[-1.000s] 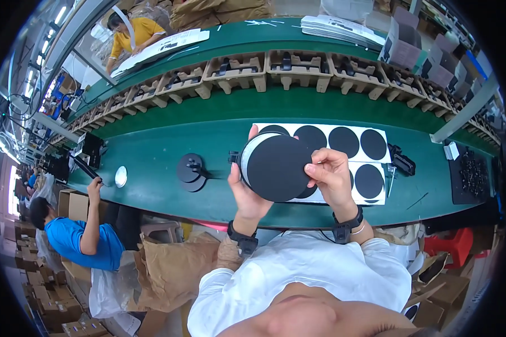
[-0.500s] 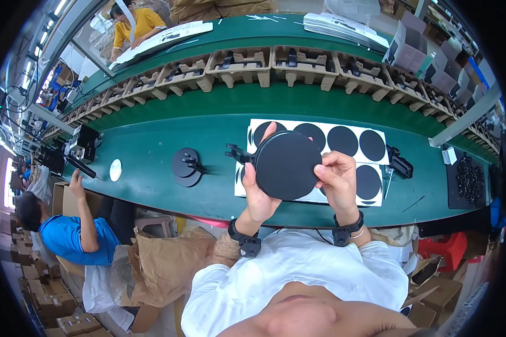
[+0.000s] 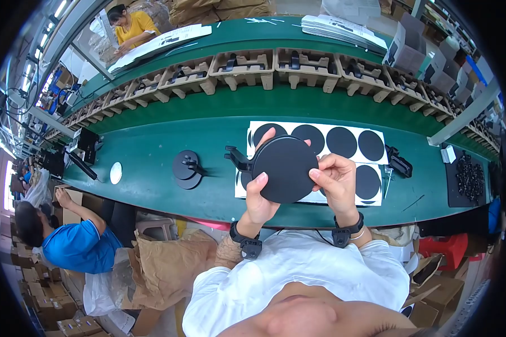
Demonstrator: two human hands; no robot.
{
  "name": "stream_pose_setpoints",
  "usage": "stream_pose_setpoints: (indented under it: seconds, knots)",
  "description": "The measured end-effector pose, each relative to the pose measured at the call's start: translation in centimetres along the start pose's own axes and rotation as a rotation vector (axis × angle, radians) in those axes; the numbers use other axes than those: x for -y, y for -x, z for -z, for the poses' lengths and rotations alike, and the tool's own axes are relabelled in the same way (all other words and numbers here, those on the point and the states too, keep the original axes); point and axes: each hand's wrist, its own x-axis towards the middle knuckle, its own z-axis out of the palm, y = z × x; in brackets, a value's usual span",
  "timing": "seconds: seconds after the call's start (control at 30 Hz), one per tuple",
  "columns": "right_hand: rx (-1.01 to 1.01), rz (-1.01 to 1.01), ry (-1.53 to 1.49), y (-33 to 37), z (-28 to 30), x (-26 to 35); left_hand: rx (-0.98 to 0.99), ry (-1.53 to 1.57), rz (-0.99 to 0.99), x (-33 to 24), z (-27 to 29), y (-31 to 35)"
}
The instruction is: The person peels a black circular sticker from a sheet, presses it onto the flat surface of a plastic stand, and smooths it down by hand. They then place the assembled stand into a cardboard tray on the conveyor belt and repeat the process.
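Observation:
Held above the table is a round black stand base [image 3: 289, 171], its flat face tilted up toward me and a black bracket [image 3: 238, 158] sticking out on its left. My left hand [image 3: 258, 203] grips the left side, thumb on the face and fingers behind, partly hidden. At the right edge, the thumb and fingers of my right hand [image 3: 338, 184] pinch the rim. Beneath lie white sheets [image 3: 240, 192] bearing round black adhesive pads [image 3: 341, 142]; the held base covers some of them.
Left on the green table [image 3: 146, 146] are stacked black round bases [image 3: 185, 170] and a white disc [image 3: 116, 173]. A black clamp-like part [image 3: 399, 162] lies right of the sheets, black small parts [image 3: 470, 180] farther right. Brown trays [image 3: 242, 67] line the far side. A blue-shirted person [image 3: 80, 247] sits left.
My left thumb has moved from the base's edge onto its face, and the base sits slightly lower. The blue-shirted person's hand has dropped from the table toward a box.

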Motion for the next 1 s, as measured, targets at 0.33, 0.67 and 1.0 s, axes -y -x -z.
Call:
stream_pose_setpoints:
  seconds: [0.33, 0.67, 1.0]
  knots:
    - [-0.007, 0.033, 0.032, -0.5, -2.8, -1.0, -0.013, -0.012, -0.016, -2.2, 1.7, 0.6]
    - [-0.005, 0.023, 0.106, -0.7, -4.0, -0.5, -0.010, -0.028, -0.030, -3.2, 1.8, 1.1]
    - [-0.029, 0.090, 0.804, -2.9, -3.8, -0.3, 0.005, -0.491, -0.199, -1.4, 3.2, 1.2]
